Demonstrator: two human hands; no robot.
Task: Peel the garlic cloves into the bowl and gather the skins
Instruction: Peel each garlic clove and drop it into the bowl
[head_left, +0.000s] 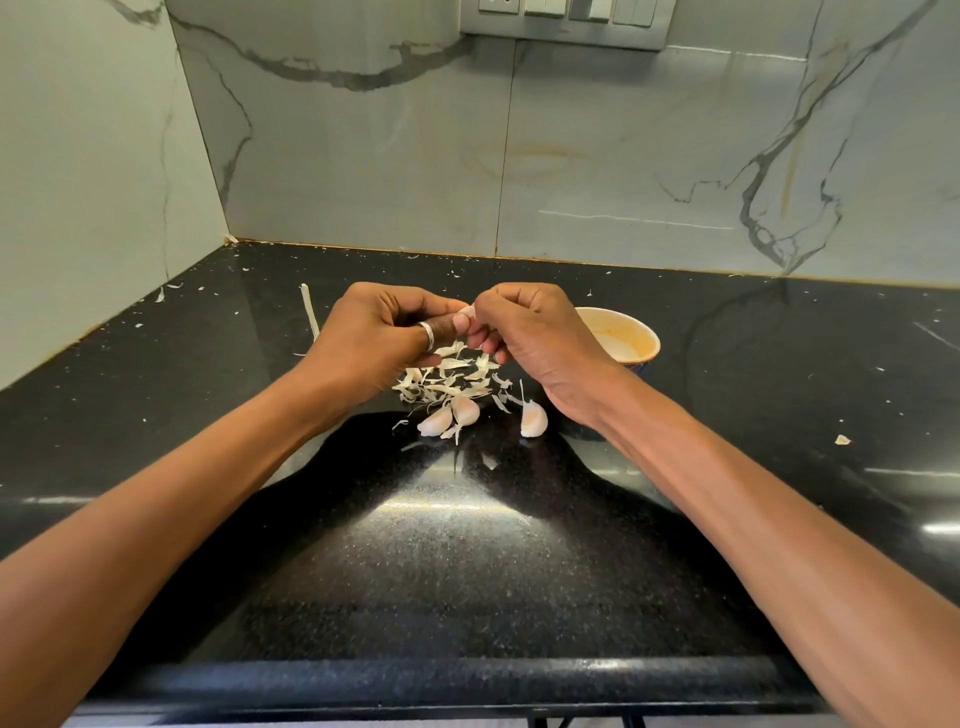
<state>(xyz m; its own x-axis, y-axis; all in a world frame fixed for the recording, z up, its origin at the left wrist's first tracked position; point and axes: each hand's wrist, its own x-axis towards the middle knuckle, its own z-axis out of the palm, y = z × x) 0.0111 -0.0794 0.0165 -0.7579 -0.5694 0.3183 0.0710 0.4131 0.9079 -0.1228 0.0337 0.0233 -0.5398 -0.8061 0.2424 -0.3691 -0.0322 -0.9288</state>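
Both hands meet above the black counter and pinch one garlic clove (467, 312) between their fingertips. My left hand (374, 338), with a ring on one finger, holds it from the left. My right hand (530, 332) grips it from the right. Below them lies a pile of pale garlic skins (447, 382). Two unpeeled cloves (451, 414) lie together at the pile's near edge, and a third clove (534, 419) lies to their right. A small bowl (631, 340) with a cream inside stands behind my right wrist, partly hidden.
The black speckled counter (467, 545) ends at marble walls behind and on the left. A long strip of skin (310, 312) lies left of my left hand. A stray skin piece (842, 440) lies at the right. Small flakes are scattered near the back wall.
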